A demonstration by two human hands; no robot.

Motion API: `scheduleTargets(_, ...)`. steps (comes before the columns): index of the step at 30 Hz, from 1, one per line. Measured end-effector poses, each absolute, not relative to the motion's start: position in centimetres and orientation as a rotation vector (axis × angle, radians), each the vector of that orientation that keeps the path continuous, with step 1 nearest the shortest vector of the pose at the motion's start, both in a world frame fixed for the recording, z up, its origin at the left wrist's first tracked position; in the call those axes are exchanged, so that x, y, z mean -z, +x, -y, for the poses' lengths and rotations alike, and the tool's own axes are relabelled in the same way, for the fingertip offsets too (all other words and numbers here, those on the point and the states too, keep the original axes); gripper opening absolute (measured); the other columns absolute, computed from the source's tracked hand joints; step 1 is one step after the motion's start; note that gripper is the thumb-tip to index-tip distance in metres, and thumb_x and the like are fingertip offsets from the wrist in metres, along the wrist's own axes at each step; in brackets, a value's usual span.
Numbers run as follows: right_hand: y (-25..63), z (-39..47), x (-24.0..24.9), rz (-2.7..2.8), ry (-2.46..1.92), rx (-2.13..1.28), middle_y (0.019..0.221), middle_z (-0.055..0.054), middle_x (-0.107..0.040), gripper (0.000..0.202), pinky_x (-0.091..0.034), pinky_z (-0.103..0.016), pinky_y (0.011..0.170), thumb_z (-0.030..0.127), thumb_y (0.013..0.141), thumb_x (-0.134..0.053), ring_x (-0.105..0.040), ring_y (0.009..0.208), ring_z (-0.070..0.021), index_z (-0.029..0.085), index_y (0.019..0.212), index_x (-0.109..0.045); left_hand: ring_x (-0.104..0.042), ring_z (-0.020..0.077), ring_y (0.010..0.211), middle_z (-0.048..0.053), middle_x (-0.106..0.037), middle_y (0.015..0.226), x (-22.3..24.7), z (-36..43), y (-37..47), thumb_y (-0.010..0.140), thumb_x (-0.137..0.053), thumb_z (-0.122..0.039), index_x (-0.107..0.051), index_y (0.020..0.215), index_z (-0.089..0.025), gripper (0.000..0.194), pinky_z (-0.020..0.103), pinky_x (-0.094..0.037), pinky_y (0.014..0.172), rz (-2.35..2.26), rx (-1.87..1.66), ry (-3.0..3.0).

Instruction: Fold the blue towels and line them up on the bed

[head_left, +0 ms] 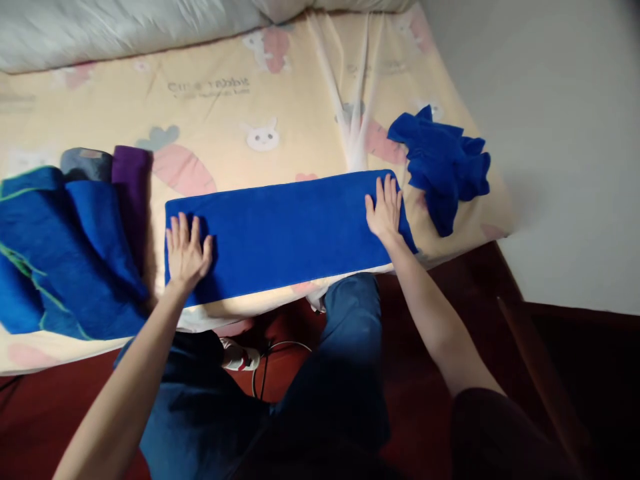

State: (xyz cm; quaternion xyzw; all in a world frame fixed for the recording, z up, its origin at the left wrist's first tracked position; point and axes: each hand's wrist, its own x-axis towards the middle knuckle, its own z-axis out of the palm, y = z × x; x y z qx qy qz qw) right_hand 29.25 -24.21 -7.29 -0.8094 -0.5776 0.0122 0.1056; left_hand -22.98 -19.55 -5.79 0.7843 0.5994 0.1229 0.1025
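A long blue towel [287, 230], folded into a narrow strip, lies flat along the near edge of the bed. My left hand [187, 250] rests palm down on its left end, fingers spread. My right hand [384, 210] presses flat on its right end, fingers apart. Neither hand grips anything.
A crumpled blue cloth [443, 167] lies at the bed's right corner. Folded blue, grey and purple textiles [75, 233] are stacked at the left. The bed sheet [280, 107] is cream with rabbit and carrot prints. A white duvet [125, 27] lies at the back, dark red floor [440, 293] below.
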Motion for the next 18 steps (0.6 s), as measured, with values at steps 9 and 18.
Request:
scheduleTargets(9,31.3,40.2,6.9,1.407,-2.529,-0.151,0.169,-0.024,-0.032,0.064,-0.02,-0.067,0.127,0.038,0.103,-0.036,-0.023,0.161,-0.035,0.007,0.158,-0.044,0.002,0.038,0.162,0.025,-0.006,0.174,7.0,43.3,-25.0,0.104,-0.028,-0.043,-0.021,0.165,-0.001,0.075,0.062,-0.015,0.131,-1.922,-0.259,2.145)
scheduleTargets(18,12.0,49.9,4.9,1.485,-2.182,-0.357,0.172,-0.016,-0.029,0.06,-0.027,-0.066,0.126,0.045,0.101,-0.043,-0.021,0.161,-0.0402,0.018,0.153,-0.054,-0.063,0.0302,0.132,0.01,-0.068,0.138,9.2,56.1,-17.9,0.099,-0.035,-0.039,-0.059,0.148,-0.036,0.055,0.04,-0.052,0.11,-0.978,0.617,1.948)
